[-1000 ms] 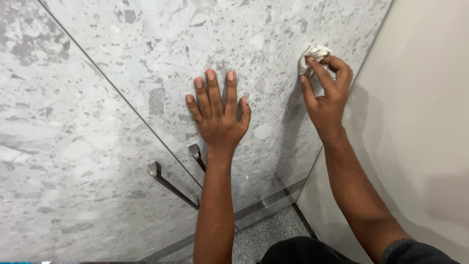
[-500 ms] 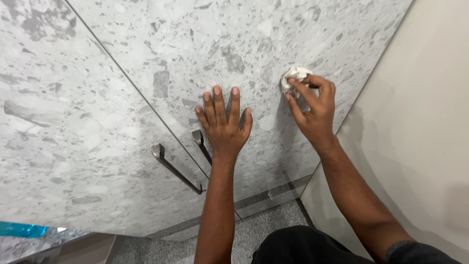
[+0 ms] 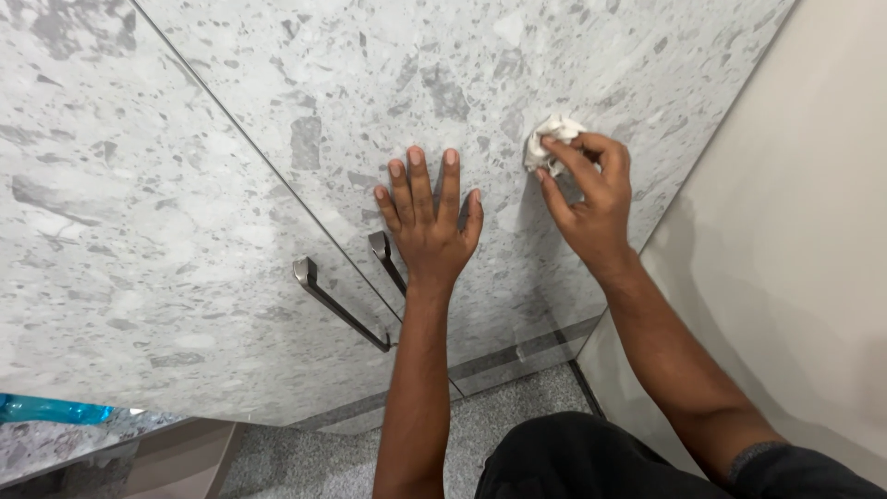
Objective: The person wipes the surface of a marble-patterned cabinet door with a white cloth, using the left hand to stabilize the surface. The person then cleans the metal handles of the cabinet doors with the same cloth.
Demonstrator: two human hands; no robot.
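Dark trousers (image 3: 573, 457) at 6 o'clock. Blue item (image 3: 51, 409) at 8 o'clock, edge of frame. Two metal handles (image 3: 340, 305) at centre-left, just at 9 o'clock of the left hand. Left hand (image 3: 430, 217), flat on grey speckled door (image 3: 323, 83), fingers spread, holding nothing. Right hand (image 3: 587, 189) at 3 o'clock of it, fingertips pinched on crumpled white cloth (image 3: 550, 140), pressed to door. Beige wall (image 3: 804, 231) at 3 o'clock.

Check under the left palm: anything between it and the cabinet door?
The left hand lies flat, fingers spread, on the grey speckled cabinet door; only bare door shows around it. Whatever is under the palm is covered. The wad of white cloth is in the right hand.
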